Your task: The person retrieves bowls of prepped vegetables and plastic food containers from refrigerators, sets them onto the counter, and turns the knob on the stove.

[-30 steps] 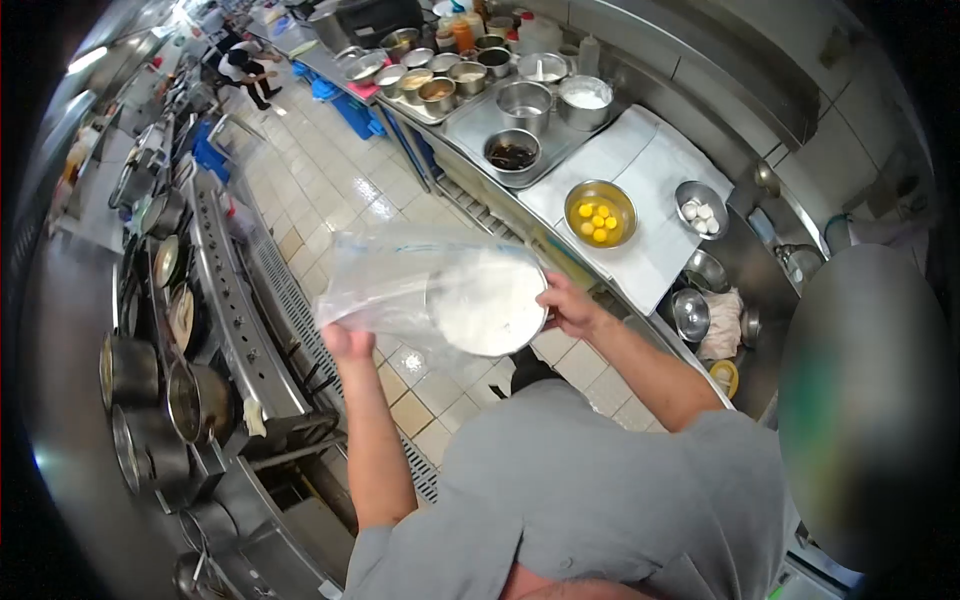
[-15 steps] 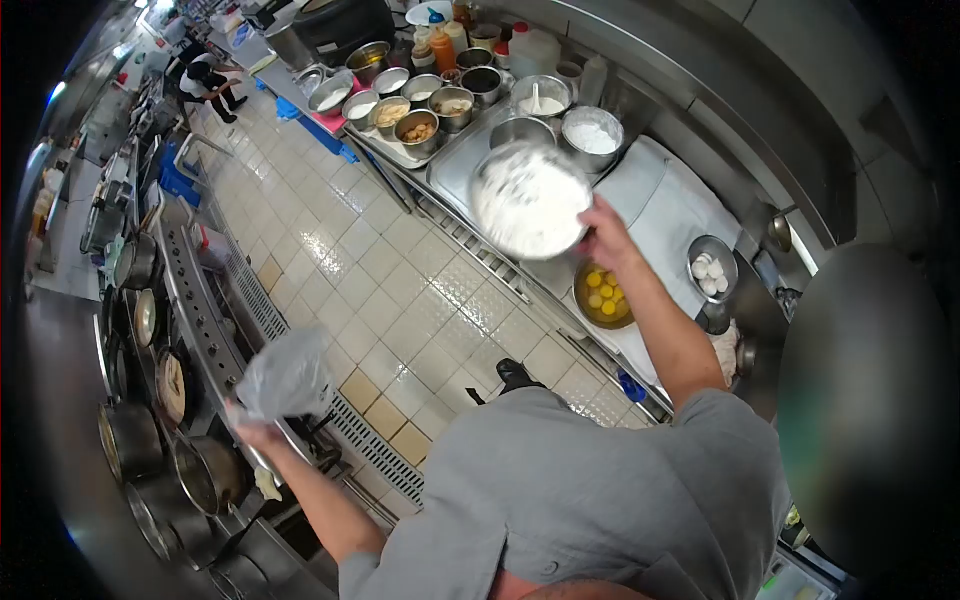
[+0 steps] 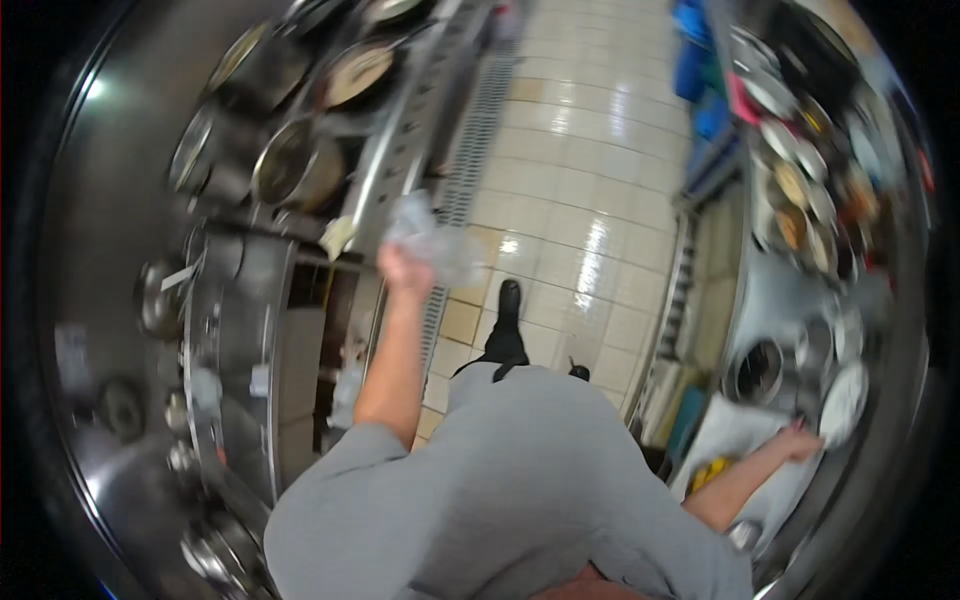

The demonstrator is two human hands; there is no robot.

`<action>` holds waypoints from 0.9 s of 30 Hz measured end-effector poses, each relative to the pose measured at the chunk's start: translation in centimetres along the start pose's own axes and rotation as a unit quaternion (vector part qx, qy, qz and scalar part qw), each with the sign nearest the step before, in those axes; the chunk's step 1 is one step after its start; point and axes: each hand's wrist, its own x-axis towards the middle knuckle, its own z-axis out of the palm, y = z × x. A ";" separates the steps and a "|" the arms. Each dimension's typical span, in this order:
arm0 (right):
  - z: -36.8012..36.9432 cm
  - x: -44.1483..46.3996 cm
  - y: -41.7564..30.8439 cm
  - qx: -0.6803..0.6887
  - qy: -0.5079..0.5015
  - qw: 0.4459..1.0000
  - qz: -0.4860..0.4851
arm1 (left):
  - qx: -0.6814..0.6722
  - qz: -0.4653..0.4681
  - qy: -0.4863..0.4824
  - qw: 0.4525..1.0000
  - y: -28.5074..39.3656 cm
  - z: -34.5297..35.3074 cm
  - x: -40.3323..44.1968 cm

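My left hand point(image 3: 405, 268) is closed around a crumpled clear plastic bag point(image 3: 445, 252), held out over the floor beside the stove edge. At the far right, my right hand point(image 3: 797, 442) grips the rim of a metal bowl of white powder point(image 3: 846, 402) above the counter; blur hides the exact finger placement. A bowl of egg yolks point(image 3: 711, 472) sits on the white-covered worktop point(image 3: 735, 432), partly hidden behind my right forearm. Near the right hand, a dark-looking round bowl point(image 3: 759, 371) stands on the counter.
Several metal bowls of ingredients point(image 3: 792, 185) line the right counter. On the left are pots point(image 3: 290, 165), a pan point(image 3: 360, 75) and steel shelving point(image 3: 235, 350). A tiled floor point(image 3: 570, 200) with a drain grate point(image 3: 470, 150) runs between them.
The view has swung left and down. My right hand and the powder bowl have shifted from over the counter's front edge toward its back. The bag stays in my left hand.
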 end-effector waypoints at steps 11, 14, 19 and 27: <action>13.4 -58.3 31.3 -0.235 -0.654 0.511 0.506 | 0.427 0.023 -0.641 0.637 -9.5 14.9 14.9; 20.6 -60.9 34.9 -0.259 -0.663 0.548 0.440 | 0.207 -0.218 -0.428 0.852 -8.3 9.8 27.6; 29.2 -58.9 37.4 -0.290 -0.610 0.718 0.170 | 0.456 -0.245 0.080 0.852 -6.4 2.1 46.1; 31.6 -36.4 49.8 -0.676 -0.361 0.620 -0.171 | 0.226 -0.238 0.294 0.898 -9.8 -1.1 55.7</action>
